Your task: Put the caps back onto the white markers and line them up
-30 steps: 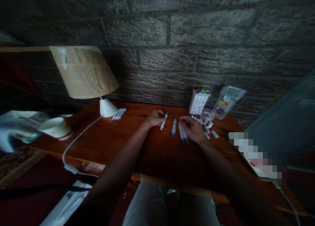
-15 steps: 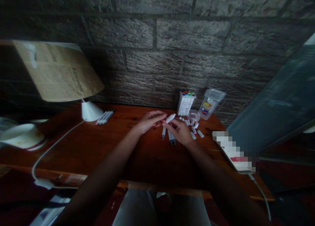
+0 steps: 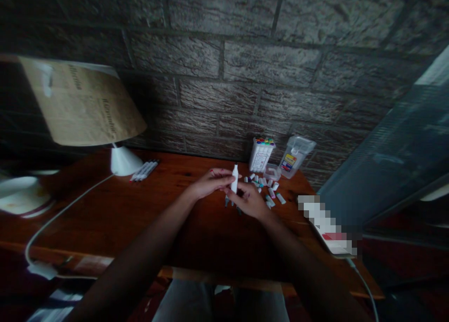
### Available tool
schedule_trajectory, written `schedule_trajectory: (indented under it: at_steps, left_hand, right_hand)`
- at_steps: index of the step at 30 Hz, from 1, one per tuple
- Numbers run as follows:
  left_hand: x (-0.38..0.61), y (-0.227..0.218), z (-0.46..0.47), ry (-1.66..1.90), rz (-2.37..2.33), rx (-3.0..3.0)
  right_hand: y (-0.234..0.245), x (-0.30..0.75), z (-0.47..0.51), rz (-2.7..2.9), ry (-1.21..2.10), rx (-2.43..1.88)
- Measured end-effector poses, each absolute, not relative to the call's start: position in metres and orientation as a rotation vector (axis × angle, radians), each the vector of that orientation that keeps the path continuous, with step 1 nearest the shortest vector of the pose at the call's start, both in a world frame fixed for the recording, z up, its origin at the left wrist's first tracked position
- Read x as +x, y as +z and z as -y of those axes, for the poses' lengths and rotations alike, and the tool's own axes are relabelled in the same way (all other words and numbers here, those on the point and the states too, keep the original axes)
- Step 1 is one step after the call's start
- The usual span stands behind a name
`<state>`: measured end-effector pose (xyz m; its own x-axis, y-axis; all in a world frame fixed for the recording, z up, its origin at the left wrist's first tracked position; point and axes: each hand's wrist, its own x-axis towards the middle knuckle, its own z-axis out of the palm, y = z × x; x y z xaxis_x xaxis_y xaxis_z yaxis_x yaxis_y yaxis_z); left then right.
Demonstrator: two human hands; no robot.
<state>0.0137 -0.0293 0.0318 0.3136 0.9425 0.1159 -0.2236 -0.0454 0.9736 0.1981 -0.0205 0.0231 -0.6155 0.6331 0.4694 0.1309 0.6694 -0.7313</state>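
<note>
Between my two hands a white marker (image 3: 235,175) stands nearly upright, uncapped, its dark tip pointing up. My left hand (image 3: 210,184) pinches it from the left, with the thumb against its barrel. My right hand (image 3: 249,199) is closed around its lower part from the other side. Beneath the hands lie other markers (image 3: 226,202) on the table, mostly hidden, with only their dark ends showing. Just right of my right hand, several loose marker caps (image 3: 271,192) are scattered.
A clear case (image 3: 261,156) full of markers stands by the brick wall, beside an open plastic container (image 3: 293,158) and a small clear lid (image 3: 272,172). Several markers (image 3: 144,170) lie near the lamp (image 3: 124,161). A bowl-like vessel (image 3: 24,196) sits left; a blurred-out device (image 3: 326,228) lies right.
The marker has swung from slanting up and right to nearly upright, and its dark tip now shows. Both hands stay together on it. The camera view has shifted slightly.
</note>
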Motion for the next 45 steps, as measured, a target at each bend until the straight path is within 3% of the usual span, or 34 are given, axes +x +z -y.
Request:
schedule_trajectory:
  at_steps: [23, 45]
  left_hand:
    - [0.0161, 0.0331, 0.0306, 1.166, -0.707, 1.313]
    - [0.0188, 0.0359, 0.0285, 1.211, -0.802, 1.247]
  right_hand:
    - [0.0234, 0.1961, 0.0278, 2.146, 0.680, -0.593]
    - [0.0237, 0.1975, 0.0234, 2.014, 0.795, -0.683]
